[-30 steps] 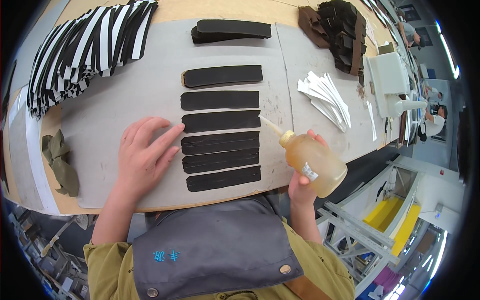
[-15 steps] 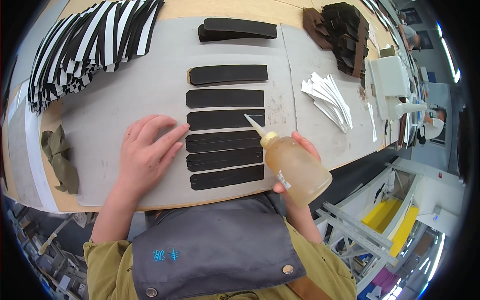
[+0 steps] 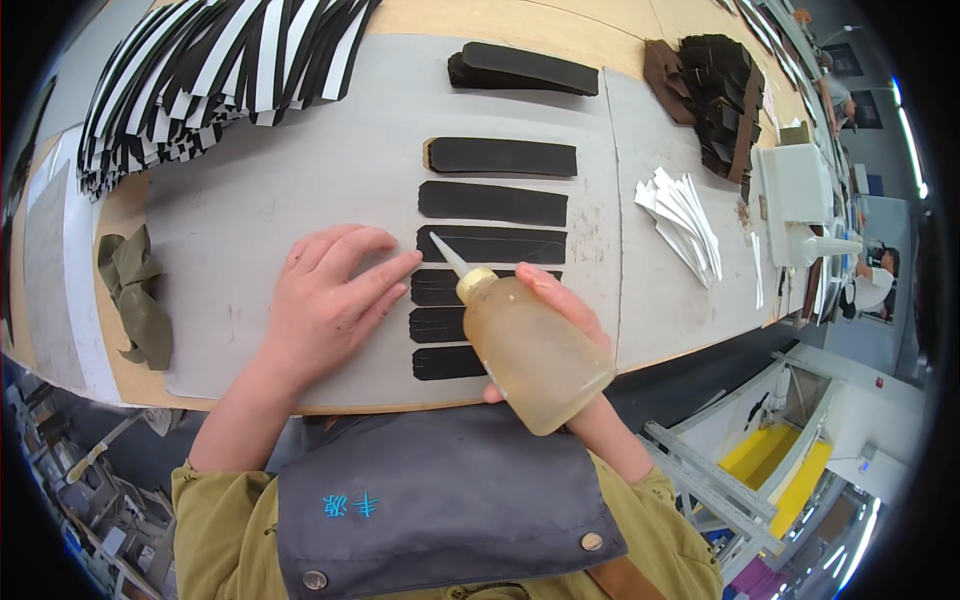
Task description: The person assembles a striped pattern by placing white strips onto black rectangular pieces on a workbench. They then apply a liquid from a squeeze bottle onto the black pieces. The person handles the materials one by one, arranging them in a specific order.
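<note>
My right hand is wrapped round a translucent squeeze bottle with yellowish liquid and a pale pointed nozzle. The bottle is tilted, its tip at the left end of a black strip in the middle of a column. A thin shiny line runs along that strip. Below it lie several more black strips with similar lines, partly hidden by the bottle. Above it are a plain black strip and a small stack. My left hand rests with fingers spread, its index fingertip at the strip's left end.
A stack of black strips lies at the far side of the grey mat. Black and white strips fill the far left; olive cloth lies near left. White strips, a brown-black bundle and a white container are at right.
The bottle's tip has moved left along the middle strip, from near its right end to its left end. A thin line now shows along the strip. My left hand stays by the strip's end.
</note>
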A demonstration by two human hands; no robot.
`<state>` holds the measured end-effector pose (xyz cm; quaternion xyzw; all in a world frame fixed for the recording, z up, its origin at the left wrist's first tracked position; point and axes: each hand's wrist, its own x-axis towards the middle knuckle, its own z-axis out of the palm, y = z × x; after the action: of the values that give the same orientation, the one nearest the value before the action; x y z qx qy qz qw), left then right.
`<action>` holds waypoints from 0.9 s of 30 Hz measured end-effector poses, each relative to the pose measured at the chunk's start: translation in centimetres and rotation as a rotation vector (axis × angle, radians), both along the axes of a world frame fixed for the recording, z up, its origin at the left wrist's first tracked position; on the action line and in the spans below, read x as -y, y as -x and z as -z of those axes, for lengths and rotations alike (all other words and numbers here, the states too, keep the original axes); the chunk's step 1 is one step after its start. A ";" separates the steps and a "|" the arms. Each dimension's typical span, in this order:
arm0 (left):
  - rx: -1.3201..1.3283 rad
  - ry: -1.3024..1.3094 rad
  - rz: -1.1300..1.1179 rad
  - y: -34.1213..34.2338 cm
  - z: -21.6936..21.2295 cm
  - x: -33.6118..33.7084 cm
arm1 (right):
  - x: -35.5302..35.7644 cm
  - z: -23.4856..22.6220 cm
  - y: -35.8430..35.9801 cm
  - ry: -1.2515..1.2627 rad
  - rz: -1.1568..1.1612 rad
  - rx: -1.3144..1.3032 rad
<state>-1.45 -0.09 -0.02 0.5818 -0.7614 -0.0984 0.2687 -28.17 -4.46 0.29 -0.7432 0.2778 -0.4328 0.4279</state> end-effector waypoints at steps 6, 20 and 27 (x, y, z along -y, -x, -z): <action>0.010 -0.004 -0.005 0.1 0.2 0.0 | 0.3 -0.4 -0.8 0.039 -0.033 -0.069; 0.008 0.004 -0.011 0.4 -0.1 0.1 | -1.3 1.0 7.3 -0.011 0.373 -0.056; 0.018 0.012 -0.006 0.4 -0.3 0.2 | -1.9 0.2 8.3 -0.190 0.547 0.002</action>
<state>-1.90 -0.26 0.29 0.5835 -0.7624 -0.0879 0.2656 -36.48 -2.60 0.05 -0.5970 0.5069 -0.5048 0.3632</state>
